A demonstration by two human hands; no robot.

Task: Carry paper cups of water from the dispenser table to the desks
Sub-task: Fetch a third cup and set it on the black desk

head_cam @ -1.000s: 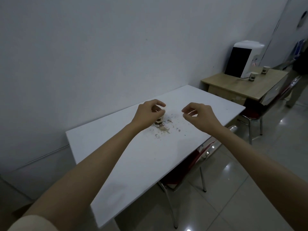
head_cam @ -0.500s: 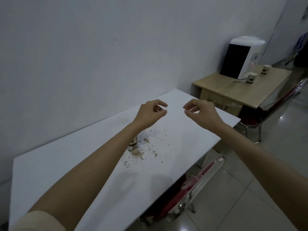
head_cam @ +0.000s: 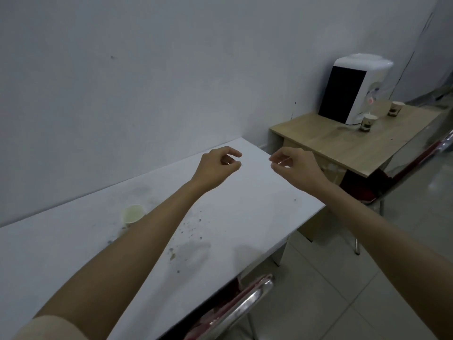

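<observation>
A paper cup (head_cam: 132,214) stands upright on the white desk (head_cam: 245,212), half hidden behind my left forearm. My left hand (head_cam: 217,168) hovers over the desk's far end with curled fingers apart, holding nothing. Beside it, my right hand (head_cam: 297,168) is held the same way, also holding nothing. Two more paper cups, one nearer (head_cam: 367,122) and one farther (head_cam: 395,108), stand on the wooden dispenser table (head_cam: 343,146) in front of the white water dispenser (head_cam: 355,89).
Brown stains and specks (head_cam: 188,231) mark the desk. A red chair with a chrome frame (head_cam: 245,305) is tucked under the desk's near side. Another red chair (head_cam: 416,163) stands by the dispenser table. A plain wall runs behind both tables; tiled floor lies to the right.
My left hand has let go of the cup on the desk and both hands have lifted away toward the dispenser table. The view has moved forward, leaving the cup behind my left forearm.
</observation>
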